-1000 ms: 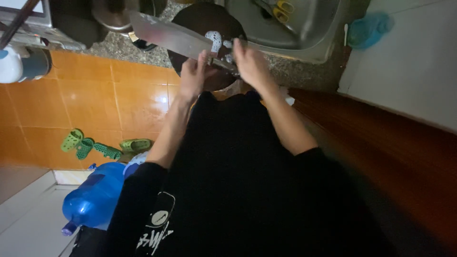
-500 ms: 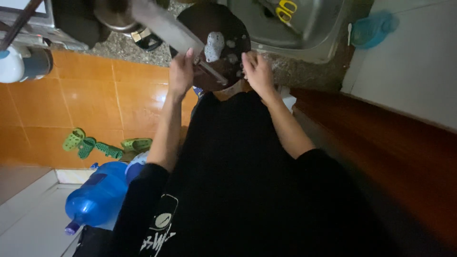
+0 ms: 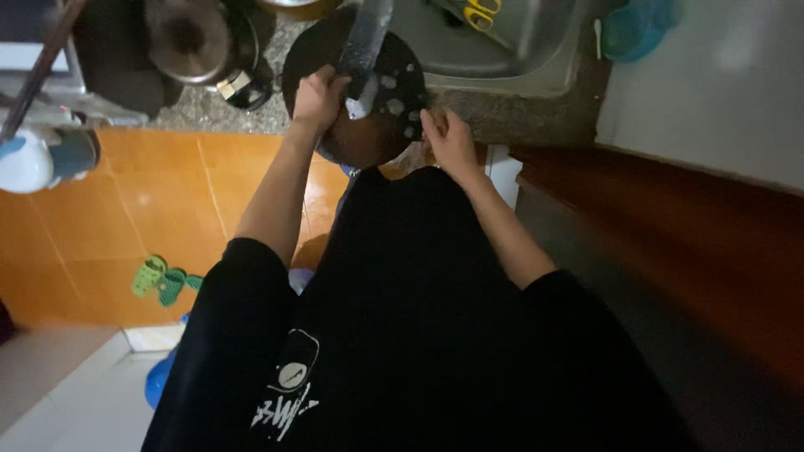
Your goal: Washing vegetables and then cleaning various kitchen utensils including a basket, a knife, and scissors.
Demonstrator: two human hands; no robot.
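left hand [image 3: 318,99]: fingers curled tight round handle of a broad knife [image 3: 367,42], blade pointing up toward sink.
right hand [image 3: 450,142]: fingers wrapped on rim of the board, right side.
board [image 3: 352,134]: round, dark, on granite counter [image 3: 519,117] edge, just in front of person; pale bits [image 3: 387,82] lie on it beside the blade.
sink [image 3: 502,50]: steel, behind board; yellow scissors [image 3: 479,12] in it.
pot [image 3: 186,38]: left of board, w/ lid.

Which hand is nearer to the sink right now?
Right. The right hand rests on the round dark board's edge, close below the steel sink. The left hand grips the cleaver at the board's far side, farther from the sink.
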